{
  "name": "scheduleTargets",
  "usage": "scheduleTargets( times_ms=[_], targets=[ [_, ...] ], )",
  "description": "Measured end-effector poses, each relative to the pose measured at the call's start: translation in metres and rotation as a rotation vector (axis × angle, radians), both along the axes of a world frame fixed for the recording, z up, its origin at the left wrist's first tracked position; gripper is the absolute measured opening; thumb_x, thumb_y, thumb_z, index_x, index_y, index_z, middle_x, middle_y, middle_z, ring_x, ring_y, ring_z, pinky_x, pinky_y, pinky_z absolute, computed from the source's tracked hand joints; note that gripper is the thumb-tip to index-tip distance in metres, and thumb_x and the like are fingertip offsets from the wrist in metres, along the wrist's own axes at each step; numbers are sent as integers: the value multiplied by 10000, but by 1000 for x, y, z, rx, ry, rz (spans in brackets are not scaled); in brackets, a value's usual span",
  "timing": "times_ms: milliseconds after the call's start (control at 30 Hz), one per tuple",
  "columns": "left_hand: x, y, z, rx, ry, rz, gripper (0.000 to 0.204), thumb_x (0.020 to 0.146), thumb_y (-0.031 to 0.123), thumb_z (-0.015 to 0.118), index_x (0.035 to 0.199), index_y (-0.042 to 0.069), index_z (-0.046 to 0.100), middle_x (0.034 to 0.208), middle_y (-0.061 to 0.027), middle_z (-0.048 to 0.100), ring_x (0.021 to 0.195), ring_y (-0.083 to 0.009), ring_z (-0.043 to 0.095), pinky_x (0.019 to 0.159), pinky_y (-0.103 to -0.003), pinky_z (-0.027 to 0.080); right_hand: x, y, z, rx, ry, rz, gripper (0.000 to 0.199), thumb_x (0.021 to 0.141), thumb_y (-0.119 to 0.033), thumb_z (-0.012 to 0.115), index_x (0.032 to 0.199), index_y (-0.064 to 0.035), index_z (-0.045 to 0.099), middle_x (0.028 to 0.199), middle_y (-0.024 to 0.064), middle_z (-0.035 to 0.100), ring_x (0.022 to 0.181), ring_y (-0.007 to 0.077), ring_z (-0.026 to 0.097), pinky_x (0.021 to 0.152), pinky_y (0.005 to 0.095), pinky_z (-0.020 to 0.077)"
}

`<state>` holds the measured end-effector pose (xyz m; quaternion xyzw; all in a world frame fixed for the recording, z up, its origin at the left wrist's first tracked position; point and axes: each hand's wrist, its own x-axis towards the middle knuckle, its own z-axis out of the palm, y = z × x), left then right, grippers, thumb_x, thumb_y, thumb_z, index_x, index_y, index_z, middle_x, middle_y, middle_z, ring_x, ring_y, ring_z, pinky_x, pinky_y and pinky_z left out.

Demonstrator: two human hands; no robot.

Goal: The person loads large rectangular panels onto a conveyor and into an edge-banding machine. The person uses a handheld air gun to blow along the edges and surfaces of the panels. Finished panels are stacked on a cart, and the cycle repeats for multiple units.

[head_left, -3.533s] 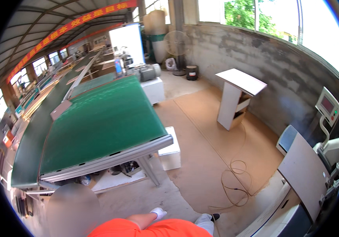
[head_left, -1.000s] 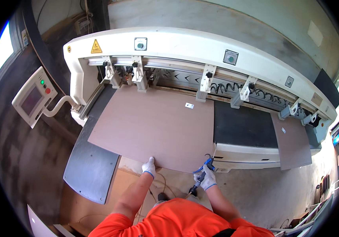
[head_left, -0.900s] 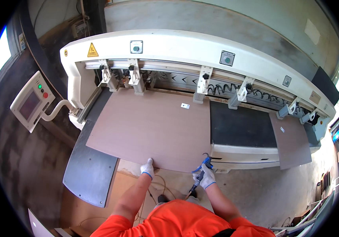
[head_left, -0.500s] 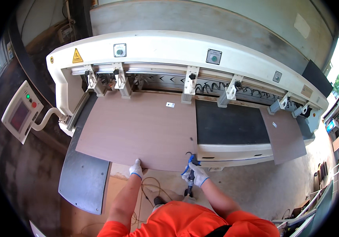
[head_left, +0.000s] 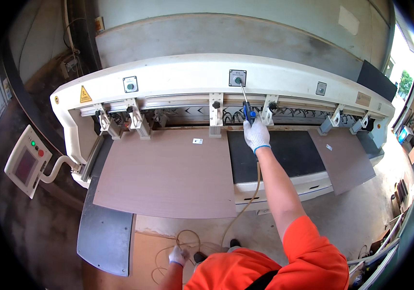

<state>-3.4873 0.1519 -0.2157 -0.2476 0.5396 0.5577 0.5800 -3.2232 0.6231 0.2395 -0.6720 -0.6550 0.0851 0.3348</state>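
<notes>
My right hand (head_left: 256, 136), in a white glove, is stretched far forward and wrapped around a black and blue air blow gun (head_left: 249, 112). The gun's thin metal nozzle reaches up to the green push button (head_left: 237, 80) on the white machine beam, its tip appearing to touch it. A tan air hose (head_left: 259, 180) runs down from beneath that hand. My left hand (head_left: 178, 256), also gloved, hangs low near my body, apart from the board; its fingers are too blurred to read. A large brown board (head_left: 163, 176) lies under the clamps, left of the black bed.
White clamps (head_left: 215, 116) line the rail above the board's back edge. A narrower brown board (head_left: 344, 162) lies at the right. The control panel (head_left: 27, 161) stands at far left, beside a grey side table (head_left: 104, 241). Loose hose coils (head_left: 187, 232) lie on the floor.
My right hand has carried the air blow gun from the board's front right corner up to the beam's button. My left hand has left the board's front edge and dropped toward my body.
</notes>
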Motion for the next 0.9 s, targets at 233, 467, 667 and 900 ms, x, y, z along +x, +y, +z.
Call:
scheduleTargets(
  times_ms=[233,467,667,900],
  targets=[
    [26,-127,-2,-513,-218,-156,263,957,297,584,1091,72,578,857,-182,676,746,-394,682,641,-528,538,28,-38,-21,-88,66,206,417,965,-404,621,1129,-22,654,985,307,713,960,487,683,858,567,537],
    [135,-167,-28,-343,239,-47,198,908,144,605,1093,94,559,782,-187,636,612,-339,625,496,-453,478,168,-117,-205,-619,-43,446,462,942,-485,621,1153,-83,707,1109,263,724,1059,454,683,907,513,531],
    [223,-75,-19,-496,692,-658,286,916,207,664,1129,28,599,703,-151,634,612,-305,622,531,-414,499,320,-157,-264,-667,-21,117,378,970,-462,630,1087,-111,705,890,213,752,791,411,728,701,504,570],
    [291,13,6,-86,658,-772,329,923,248,701,1061,-48,663,796,-101,692,645,-184,645,568,-326,510,499,-134,-325,-119,1217,-713,219,983,-270,704,970,-98,568,576,36,544,401,171,524,360,337,375]
  ],
)
